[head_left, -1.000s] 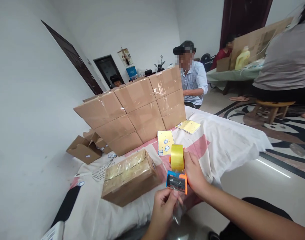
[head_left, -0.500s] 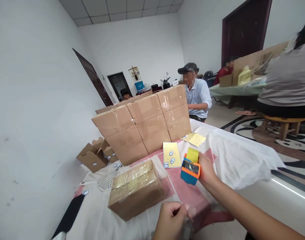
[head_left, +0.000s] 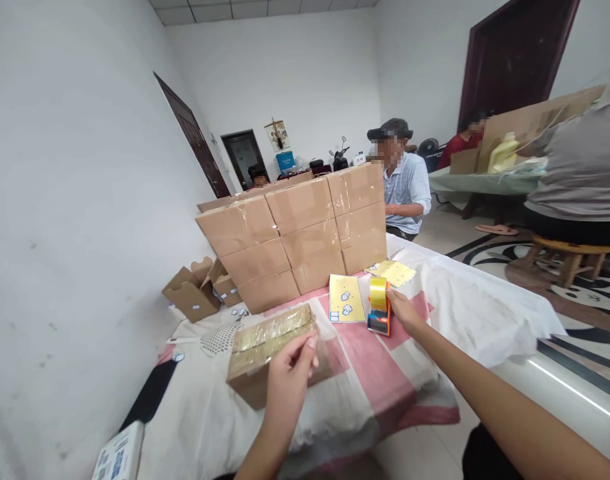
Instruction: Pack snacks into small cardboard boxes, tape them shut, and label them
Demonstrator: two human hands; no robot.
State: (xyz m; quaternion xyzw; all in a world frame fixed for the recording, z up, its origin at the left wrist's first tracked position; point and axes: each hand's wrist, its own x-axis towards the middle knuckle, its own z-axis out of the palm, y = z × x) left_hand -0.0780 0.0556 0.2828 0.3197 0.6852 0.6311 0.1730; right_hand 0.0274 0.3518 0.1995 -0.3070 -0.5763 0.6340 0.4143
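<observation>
Pink-white cloth (head_left: 372,370): right grip (head_left: 403,312) round tape dispenser (head_left: 379,323); left grip (head_left: 291,368) pressed together before carton (head_left: 252,360).

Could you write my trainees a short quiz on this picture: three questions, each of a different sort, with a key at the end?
1. True or false: the right hand holds the blue and orange tape dispenser.

2. Multiple choice: which of these is nearest the left hand?
A. the wooden stool
B. the taped carton
C. the yellow bottle

3. Fill in the blank: the roll of tape on the dispenser looks ______ in colour.

Key:
1. True.
2. B.
3. Yellow.
</observation>
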